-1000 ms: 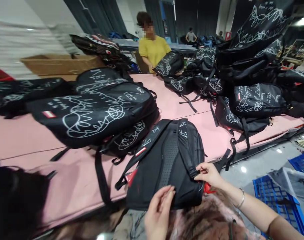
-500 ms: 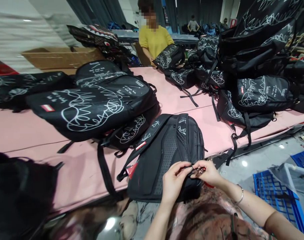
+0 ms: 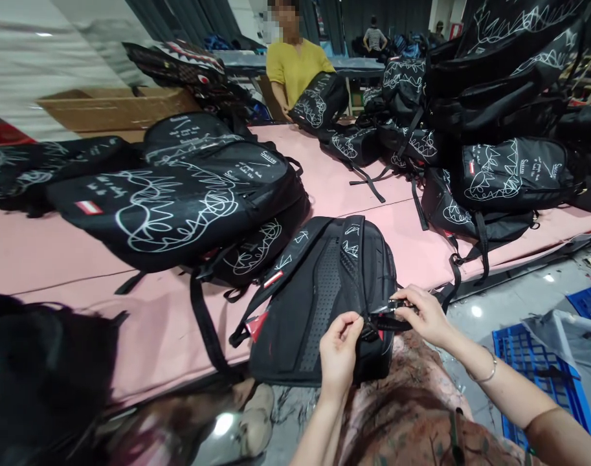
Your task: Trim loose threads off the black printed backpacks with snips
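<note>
A black backpack [image 3: 319,304] lies with its padded back panel up at the table's near edge, its shoulder straps printed with white scribbles. My left hand [image 3: 340,346] is closed in a pinch on the backpack's strap [image 3: 367,329], low on the right side. To its right, my right hand [image 3: 424,316] is closed on a small shiny metal tool [image 3: 388,307], whose kind is unclear. The tool's tip points toward the strap. A dark strap end sticks out below the right fingers. Red shows beside the strap.
Printed black backpacks [image 3: 178,207] are stacked at the left on the pink table [image 3: 154,330], with more piled at the right [image 3: 513,171]. Across the table a person in a yellow top [image 3: 295,65] handles another backpack. Blue crates [image 3: 538,375] stand on the floor at right.
My right hand has moved right and slightly up, away from my left hand, with the metal tool now showing. My left hand still pinches near the same place. The person opposite has shifted their backpack slightly.
</note>
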Available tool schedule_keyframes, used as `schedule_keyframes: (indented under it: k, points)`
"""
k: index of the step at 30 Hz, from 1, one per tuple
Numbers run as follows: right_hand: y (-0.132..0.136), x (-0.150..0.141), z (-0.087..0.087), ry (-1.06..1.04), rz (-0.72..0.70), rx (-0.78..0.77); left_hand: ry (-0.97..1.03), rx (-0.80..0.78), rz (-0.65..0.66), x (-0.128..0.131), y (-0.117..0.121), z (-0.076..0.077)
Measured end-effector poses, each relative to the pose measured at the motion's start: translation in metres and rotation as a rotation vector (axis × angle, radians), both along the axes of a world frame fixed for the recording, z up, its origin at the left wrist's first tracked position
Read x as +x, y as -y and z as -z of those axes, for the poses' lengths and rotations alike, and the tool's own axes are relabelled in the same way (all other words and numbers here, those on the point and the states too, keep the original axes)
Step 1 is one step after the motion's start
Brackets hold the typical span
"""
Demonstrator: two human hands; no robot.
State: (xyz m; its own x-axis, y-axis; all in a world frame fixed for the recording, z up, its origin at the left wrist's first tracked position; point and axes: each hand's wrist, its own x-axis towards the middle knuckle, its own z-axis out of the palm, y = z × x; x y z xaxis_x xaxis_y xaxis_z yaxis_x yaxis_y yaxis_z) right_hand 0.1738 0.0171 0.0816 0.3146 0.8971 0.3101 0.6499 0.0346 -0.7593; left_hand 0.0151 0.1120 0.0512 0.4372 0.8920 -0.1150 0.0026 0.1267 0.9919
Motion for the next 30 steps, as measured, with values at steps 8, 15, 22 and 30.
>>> schedule_keyframes:
  k: [8, 15, 22, 30]
  points:
    - [-0.007, 0.013, -0.023, 0.527, -0.151, 0.027, 0.057, -0.086, -0.014, 0.001, 0.002, -0.004]
    - [-0.012, 0.013, -0.025, 0.618, -0.176, -0.021, 0.127, -0.212, -0.031, 0.001, 0.002, -0.010]
    - [-0.018, 0.018, -0.024, 0.536, -0.253, -0.044, 0.212, -0.447, 0.026, -0.003, -0.001, -0.016]
    - [-0.023, 0.021, -0.024, 0.525, -0.275, -0.003, 0.275, -0.548, 0.013, -0.005, -0.004, -0.021]
